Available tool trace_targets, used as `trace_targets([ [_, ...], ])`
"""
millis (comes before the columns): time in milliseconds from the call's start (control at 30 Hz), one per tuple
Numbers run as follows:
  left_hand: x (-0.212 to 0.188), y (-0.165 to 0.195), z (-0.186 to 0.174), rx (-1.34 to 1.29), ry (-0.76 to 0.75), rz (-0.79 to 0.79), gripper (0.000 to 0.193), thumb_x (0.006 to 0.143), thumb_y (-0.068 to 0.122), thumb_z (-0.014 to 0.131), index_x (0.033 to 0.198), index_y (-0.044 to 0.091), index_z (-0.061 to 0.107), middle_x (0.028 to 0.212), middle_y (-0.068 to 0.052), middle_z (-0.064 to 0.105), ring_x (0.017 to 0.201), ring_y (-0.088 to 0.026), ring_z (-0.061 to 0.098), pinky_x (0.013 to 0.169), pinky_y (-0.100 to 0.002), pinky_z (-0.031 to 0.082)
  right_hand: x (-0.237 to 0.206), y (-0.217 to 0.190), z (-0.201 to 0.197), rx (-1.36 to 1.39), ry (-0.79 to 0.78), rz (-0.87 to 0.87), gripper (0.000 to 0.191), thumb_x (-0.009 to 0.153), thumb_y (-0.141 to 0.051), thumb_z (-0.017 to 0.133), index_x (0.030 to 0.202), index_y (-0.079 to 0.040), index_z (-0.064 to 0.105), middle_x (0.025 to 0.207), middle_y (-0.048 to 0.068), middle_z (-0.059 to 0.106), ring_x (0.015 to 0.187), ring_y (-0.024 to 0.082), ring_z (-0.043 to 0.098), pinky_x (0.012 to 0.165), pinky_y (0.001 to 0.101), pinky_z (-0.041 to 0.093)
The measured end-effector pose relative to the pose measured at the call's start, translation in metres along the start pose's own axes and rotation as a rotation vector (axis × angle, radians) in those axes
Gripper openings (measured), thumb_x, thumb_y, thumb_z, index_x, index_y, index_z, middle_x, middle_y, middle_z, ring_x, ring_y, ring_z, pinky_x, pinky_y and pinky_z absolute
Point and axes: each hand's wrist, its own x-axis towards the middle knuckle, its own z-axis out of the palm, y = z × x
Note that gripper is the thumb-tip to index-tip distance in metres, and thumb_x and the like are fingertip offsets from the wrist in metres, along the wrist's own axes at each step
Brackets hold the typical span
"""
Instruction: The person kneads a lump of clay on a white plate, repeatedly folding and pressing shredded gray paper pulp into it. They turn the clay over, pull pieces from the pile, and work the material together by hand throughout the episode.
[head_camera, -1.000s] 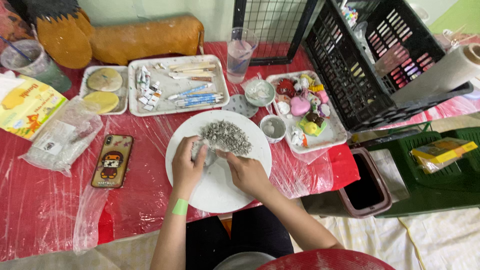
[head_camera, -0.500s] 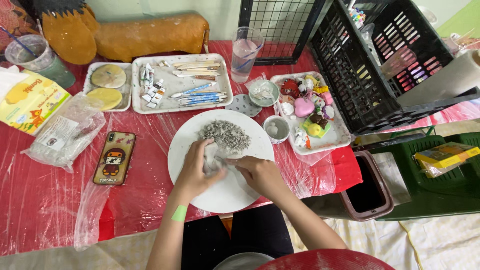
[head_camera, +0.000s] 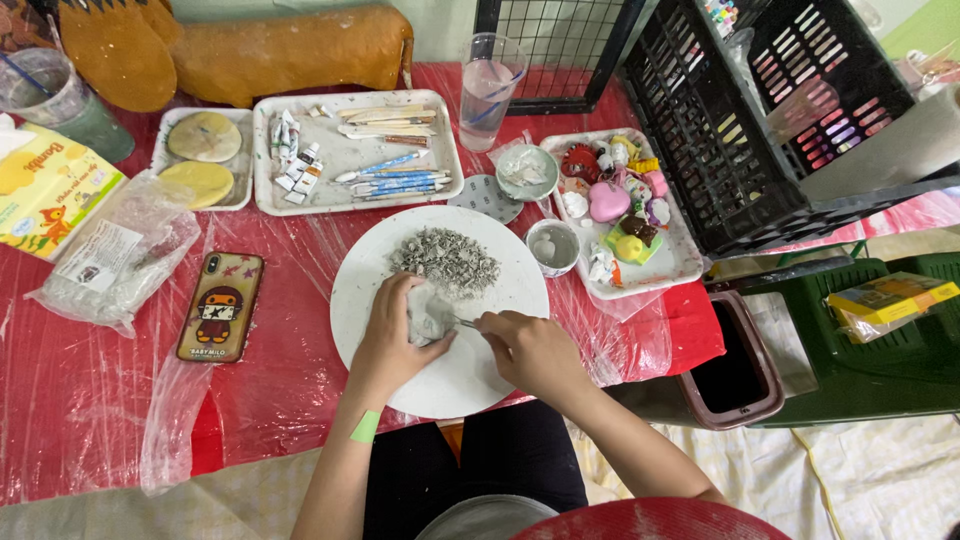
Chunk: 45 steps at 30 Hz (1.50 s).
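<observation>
My left hand (head_camera: 388, 338) grips a grey lump of clay (head_camera: 428, 311) over a round white board (head_camera: 450, 380) on the red table. My right hand (head_camera: 532, 350) holds a thin metal tool (head_camera: 466, 323) whose tip touches the lump. A pile of grey clay shavings (head_camera: 446, 262) lies on the far part of the board, just beyond my fingers. A green sticker sits on my left wrist.
A phone (head_camera: 220, 306) lies left of the board, a clear plastic bag (head_camera: 110, 262) beyond it. A white tray of paint tubes and brushes (head_camera: 355, 150), a small cup (head_camera: 552, 246), a tray of small colourful figures (head_camera: 620, 205), a glass (head_camera: 490, 90) and a black crate (head_camera: 740, 110) stand behind and right.
Both hands have shifted slightly toward me on the board while still working the lump. The view has tilted a little.
</observation>
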Motion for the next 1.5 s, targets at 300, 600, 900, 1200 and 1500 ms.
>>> trace_targets([
  [300,0.001,-0.003,0.0,-0.041,-0.095,-0.086,0.082,0.069,0.023,0.092,0.135,0.008,0.045,0.144,-0.018,0.048,0.137,-0.039,0.048,0.109,-0.045,0.045,0.008,-0.012,-0.016,-0.131,-0.121,0.051,0.012,0.091,-0.019,0.064,0.1,-0.015,0.072,0.071,0.012,0.071,0.064,0.037,0.07,0.057,0.0499,0.054],
  [600,-0.002,0.002,-0.003,-0.098,-0.006,0.074,0.086,0.067,0.016,0.091,0.138,0.006,0.045,0.141,-0.018,0.052,0.136,-0.038,0.051,0.112,-0.044,0.045,0.008,0.006,-0.008,0.149,0.057,-0.077,0.04,0.09,-0.007,0.063,0.129,-0.018,0.069,0.099,0.013,0.075,0.081,0.035,0.073,0.065,0.0457,0.057],
  [900,-0.002,0.001,-0.01,-0.055,0.229,0.027,0.085,0.063,0.011,0.094,0.135,0.006,0.048,0.134,-0.017,0.056,0.124,-0.036,0.059,0.103,-0.044,0.051,0.031,0.013,0.045,0.158,0.137,-0.076,0.036,0.099,-0.012,0.06,0.135,-0.009,0.056,0.091,0.016,0.074,0.072,0.037,0.071,0.061,0.0474,0.056],
  [1200,-0.001,-0.006,-0.002,-0.072,0.136,-0.033,0.083,0.062,0.004,0.09,0.132,0.007,0.046,0.136,-0.016,0.052,0.127,-0.037,0.056,0.104,-0.042,0.051,0.022,0.006,0.078,-0.325,0.11,-0.189,0.029,0.085,-0.009,0.06,0.114,-0.003,0.057,0.066,0.012,0.065,0.048,0.029,0.067,0.042,0.0396,0.052],
  [1500,0.007,-0.007,-0.006,-0.091,0.106,-0.021,0.082,0.063,0.004,0.09,0.131,0.006,0.045,0.137,-0.016,0.05,0.129,-0.037,0.054,0.105,-0.042,0.048,0.001,0.008,0.069,-0.357,0.044,-0.138,0.025,0.083,-0.008,0.06,0.108,-0.007,0.058,0.06,0.011,0.064,0.046,0.029,0.066,0.041,0.0396,0.052],
])
